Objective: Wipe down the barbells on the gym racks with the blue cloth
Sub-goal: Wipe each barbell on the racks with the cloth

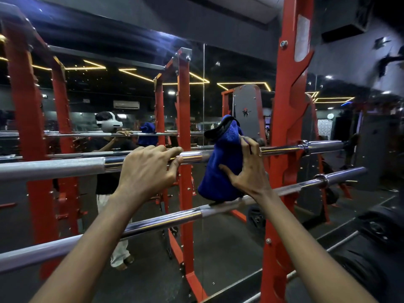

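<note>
Two chrome barbells lie across an orange rack. The upper barbell runs left to right at chest height; the lower barbell slopes below it. My left hand grips the upper bar near its middle, fingers curled over it. A blue cloth with a black edge hangs draped over the same bar just to the right. My right hand presses the cloth against the bar, fingers spread around it. The cloth's lower end touches the lower barbell.
An orange rack upright stands right of the cloth, holding both bars. A wall mirror behind reflects the rack, the bars and a person with a headset. Black weight plates sit at the lower right on the dark floor.
</note>
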`<state>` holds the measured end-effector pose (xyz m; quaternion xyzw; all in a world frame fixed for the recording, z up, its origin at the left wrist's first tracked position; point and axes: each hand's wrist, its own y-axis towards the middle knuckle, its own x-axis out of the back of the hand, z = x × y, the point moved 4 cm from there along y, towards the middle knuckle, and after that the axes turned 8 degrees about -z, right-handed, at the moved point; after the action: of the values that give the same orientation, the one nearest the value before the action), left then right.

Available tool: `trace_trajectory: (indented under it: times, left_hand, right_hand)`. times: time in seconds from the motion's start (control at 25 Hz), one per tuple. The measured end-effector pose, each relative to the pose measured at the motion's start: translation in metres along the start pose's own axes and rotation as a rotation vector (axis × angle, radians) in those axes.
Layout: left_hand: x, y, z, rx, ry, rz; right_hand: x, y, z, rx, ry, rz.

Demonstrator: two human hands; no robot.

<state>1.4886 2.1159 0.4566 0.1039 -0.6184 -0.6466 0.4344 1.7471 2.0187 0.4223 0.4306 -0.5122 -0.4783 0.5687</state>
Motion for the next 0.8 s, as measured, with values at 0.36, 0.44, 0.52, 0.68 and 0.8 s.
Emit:
trace_trajectory:
  times: [0.36, 0.44, 0.52, 0.68, 0.8]
  left_hand:
    - [0.001, -0.002, -0.003, 0.0, -0.006, 0.026]
    - [-0.001, 0.001, -0.002, 0.018, 0.003, 0.056]
    - [-0.004, 0.004, -0.001, 0.027, 0.006, 0.094]
    - [-0.006, 0.003, -0.004, 0.002, 0.048, 0.093]
    - [-0.006, 0.0, -0.003, 0.01, 0.068, 0.092]
  right_hand:
    - [0.033, 0.034, -0.019, -0.239, -0.054, -0.107]
    - [0.034, 0.04, -0.02, -0.403, -0.192, -0.13]
    - [0.03, 0.042, -0.008, -0.39, -0.204, -0.129]
    - [0.007, 0.025, 0.013, -0.322, -0.094, -0.016]
    - [0.0, 0.021, 0.009, -0.244, -0.113, -0.038]
